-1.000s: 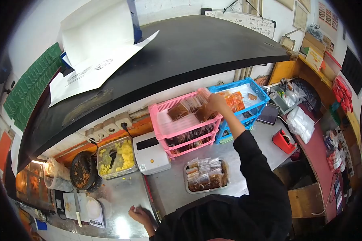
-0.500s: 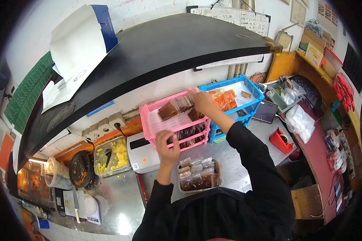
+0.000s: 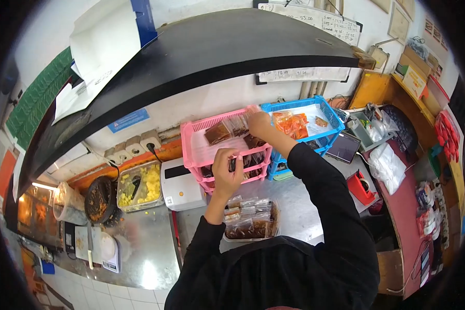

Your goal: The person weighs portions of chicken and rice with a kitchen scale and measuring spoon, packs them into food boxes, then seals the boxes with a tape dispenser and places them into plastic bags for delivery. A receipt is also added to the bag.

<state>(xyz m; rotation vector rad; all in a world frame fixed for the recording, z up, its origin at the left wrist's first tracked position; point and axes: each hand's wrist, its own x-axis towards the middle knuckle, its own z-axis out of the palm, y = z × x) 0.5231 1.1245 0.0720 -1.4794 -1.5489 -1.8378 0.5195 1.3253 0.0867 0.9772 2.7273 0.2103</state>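
My right hand (image 3: pixel 260 125) reaches over the right end of the pink basket (image 3: pixel 187 150), fingers closed on a clear plastic packet whose top blurs at the fingertips. Flat packets of dark brown sauce (image 3: pixel 218 133) lie on white paper in the basket's top tier, left of that hand. In front of the basket, my left hand (image 3: pixel 227 170) is raised with fingers curled and a gap between thumb and fingers; nothing shows in it. Below, close to my body, a clear tub (image 3: pixel 252 222) holds more brown packets, stacked in rows.
A blue basket (image 3: pixel 315 137) with orange-red packets (image 3: pixel 290 125) stands right of the pink one. Left are a white machine (image 3: pixel 183 186), a tub of yellow pieces (image 3: pixel 150 186), a dark mortar (image 3: pixel 101 200) and a knife (image 3: pixel 90 245). A black shelf (image 3: pixel 217 57) overhangs the counter.
My left hand has moved up and right, nearer the basket's front, its fingers more gathered. The right hand stays over the basket's right end. The view has shifted slightly.
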